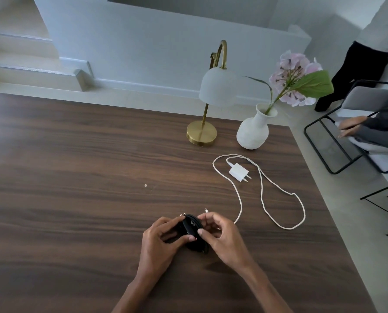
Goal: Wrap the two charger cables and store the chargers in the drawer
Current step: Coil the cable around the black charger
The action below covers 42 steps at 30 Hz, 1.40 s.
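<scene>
Both my hands hold a black charger (pixel 191 229) with its black cable wound around it, just above the dark wooden table (pixel 75 177). My left hand (pixel 160 242) grips it from the left, and my right hand (pixel 220 236) pinches the wound cable from the right. Metal prongs stick out at the charger's top. A white charger (pixel 238 171) lies flat further right, prongs pointing right. Its white cable (pixel 262 193) sprawls in loose loops across the table, and the free plug end lies beside my right fingers. No drawer is in view.
A brass lamp (pixel 202 132) with a white shade and a white vase (pixel 253 132) holding a pink flower stand at the back of the table. Past the right edge are black-framed chairs (pixel 337 141), a seated person's hand, and another person's legs. A small crumb (pixel 145 185) lies mid-table.
</scene>
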Motion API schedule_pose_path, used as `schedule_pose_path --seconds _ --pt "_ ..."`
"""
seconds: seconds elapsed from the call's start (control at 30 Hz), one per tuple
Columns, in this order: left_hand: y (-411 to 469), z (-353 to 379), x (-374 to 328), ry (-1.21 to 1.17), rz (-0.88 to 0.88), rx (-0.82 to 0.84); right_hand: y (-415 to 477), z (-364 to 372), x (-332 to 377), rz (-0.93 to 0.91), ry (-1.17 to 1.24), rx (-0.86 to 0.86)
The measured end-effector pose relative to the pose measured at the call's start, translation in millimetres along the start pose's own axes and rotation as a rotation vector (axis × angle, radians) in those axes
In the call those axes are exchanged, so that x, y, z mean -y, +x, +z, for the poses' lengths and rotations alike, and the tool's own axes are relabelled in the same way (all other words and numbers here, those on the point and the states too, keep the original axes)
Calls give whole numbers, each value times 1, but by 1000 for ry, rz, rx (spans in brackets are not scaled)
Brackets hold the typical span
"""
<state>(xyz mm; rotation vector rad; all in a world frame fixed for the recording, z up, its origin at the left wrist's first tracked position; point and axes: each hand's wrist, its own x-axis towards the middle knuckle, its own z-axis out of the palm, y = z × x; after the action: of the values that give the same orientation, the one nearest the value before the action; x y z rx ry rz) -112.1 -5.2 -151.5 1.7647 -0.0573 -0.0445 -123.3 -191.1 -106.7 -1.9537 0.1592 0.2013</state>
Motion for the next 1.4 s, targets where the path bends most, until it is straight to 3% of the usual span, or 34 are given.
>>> schedule_pose_path --seconds 0.1,0.5,0.77,0.93,1.17,1.4 --pt "-1 -1 0 -18 -5 -10 1 1 1 33 6 -36" --pt "0 0 2 -52 -11 -7 8 -4 -1 102 76 92" --pt "0 0 2 -55 -2 -11 8 0 -4 141 174 -14" --pt "0 1 6 -65 9 -27 6 0 1 125 168 18" --pt "-2 -1 -7 256 156 -36 5 1 3 104 104 -14" --pt "0 4 -21 405 123 -74 2 -2 8 49 92 -3"
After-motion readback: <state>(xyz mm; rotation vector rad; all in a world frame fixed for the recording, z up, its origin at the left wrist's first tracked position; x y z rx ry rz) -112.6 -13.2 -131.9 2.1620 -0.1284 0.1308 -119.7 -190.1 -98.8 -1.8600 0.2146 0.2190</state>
